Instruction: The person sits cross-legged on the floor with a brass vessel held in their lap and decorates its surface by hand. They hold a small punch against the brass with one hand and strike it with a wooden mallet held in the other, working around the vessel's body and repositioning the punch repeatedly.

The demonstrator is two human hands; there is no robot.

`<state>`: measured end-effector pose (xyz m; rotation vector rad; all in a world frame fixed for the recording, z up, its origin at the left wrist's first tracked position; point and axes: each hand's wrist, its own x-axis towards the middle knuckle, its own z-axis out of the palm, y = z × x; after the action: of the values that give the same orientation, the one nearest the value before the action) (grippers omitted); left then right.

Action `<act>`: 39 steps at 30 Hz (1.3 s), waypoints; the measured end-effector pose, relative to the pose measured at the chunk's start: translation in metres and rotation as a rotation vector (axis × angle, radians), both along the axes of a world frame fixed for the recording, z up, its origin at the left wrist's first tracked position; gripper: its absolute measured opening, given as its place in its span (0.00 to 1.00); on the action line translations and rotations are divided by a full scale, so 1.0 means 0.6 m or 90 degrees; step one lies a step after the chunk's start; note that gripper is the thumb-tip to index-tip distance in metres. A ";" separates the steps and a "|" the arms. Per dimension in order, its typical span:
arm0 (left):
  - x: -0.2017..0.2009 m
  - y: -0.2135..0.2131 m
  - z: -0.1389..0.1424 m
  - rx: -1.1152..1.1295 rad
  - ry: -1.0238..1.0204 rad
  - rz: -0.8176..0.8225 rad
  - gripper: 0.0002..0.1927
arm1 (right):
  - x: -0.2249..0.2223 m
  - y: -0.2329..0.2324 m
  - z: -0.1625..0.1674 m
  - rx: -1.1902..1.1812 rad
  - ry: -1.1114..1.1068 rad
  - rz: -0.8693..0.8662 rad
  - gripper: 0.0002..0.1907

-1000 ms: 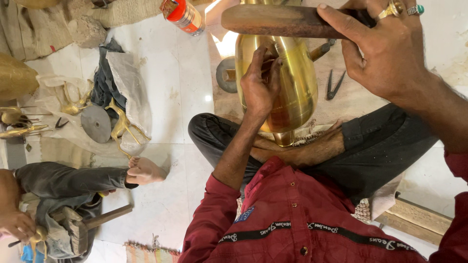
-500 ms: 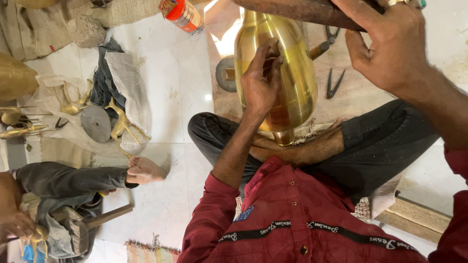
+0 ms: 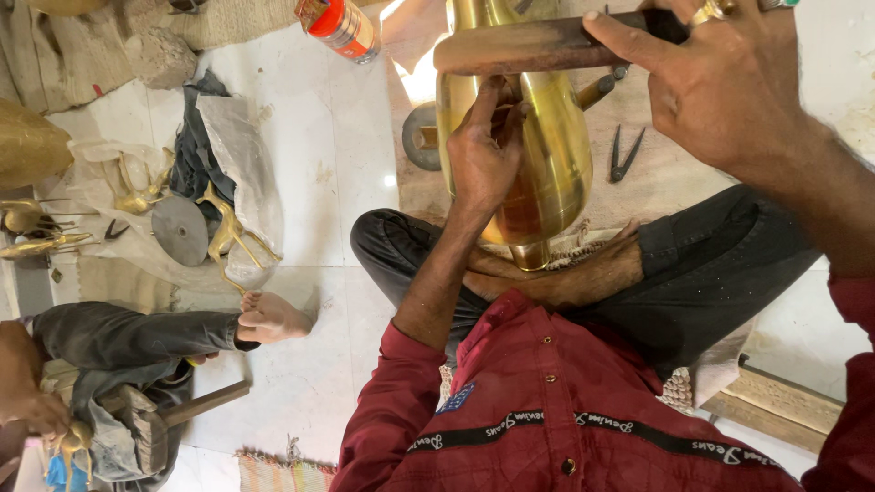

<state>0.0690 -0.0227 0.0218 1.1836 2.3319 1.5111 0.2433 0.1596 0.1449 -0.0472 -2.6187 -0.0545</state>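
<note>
A tall polished brass vase (image 3: 556,173) lies on my crossed legs, its neck toward my red shirt. My left hand (image 3: 483,150) rests on the vase's side, its fingers pinched around a thin metal punch (image 3: 507,107) that is mostly hidden. My right hand (image 3: 729,87), with rings on its fingers, grips a dark wooden mallet stick (image 3: 538,47). The stick is held level across the vase, just above my left hand's fingers.
Metal dividers (image 3: 625,153) and a round iron piece (image 3: 417,137) lie on the wooden board (image 3: 674,173) under the vase. A red can (image 3: 339,25) stands at the top. At left are brass deer figures (image 3: 228,232), a metal disc (image 3: 179,230) and another person's bare foot (image 3: 272,317) and hammer (image 3: 182,415).
My right hand lifted the wooden stick upward half a second ago and has brought it back down over the vase. My left hand stays on the vase.
</note>
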 end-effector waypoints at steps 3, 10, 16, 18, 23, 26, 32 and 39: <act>-0.004 -0.002 -0.001 0.030 0.020 -0.038 0.29 | -0.010 -0.008 0.008 -0.092 0.016 0.016 0.29; -0.011 0.003 -0.001 -0.003 -0.030 -0.037 0.29 | -0.002 -0.012 0.031 0.038 -0.031 -0.064 0.33; -0.015 0.005 -0.001 -0.003 -0.026 -0.036 0.30 | -0.012 -0.008 0.013 -0.099 -0.040 -0.045 0.33; -0.017 0.006 -0.002 0.008 -0.044 -0.043 0.29 | -0.012 -0.003 0.003 -0.173 -0.039 -0.035 0.32; -0.018 0.010 -0.004 -0.036 -0.031 -0.055 0.27 | 0.011 0.006 -0.017 -0.025 -0.036 -0.057 0.31; -0.014 0.005 -0.003 0.009 -0.020 -0.073 0.27 | 0.009 0.009 -0.031 -0.155 0.042 0.008 0.27; -0.012 -0.003 0.000 0.036 -0.047 -0.057 0.26 | 0.015 0.018 -0.042 -0.259 0.078 0.051 0.24; -0.008 -0.007 0.008 0.016 -0.046 -0.060 0.26 | 0.013 -0.002 -0.027 -0.168 0.090 0.034 0.29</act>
<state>0.0640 -0.0268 0.0264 1.2062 2.1858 1.5302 0.2509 0.1582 0.1286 -0.0697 -2.4678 0.3023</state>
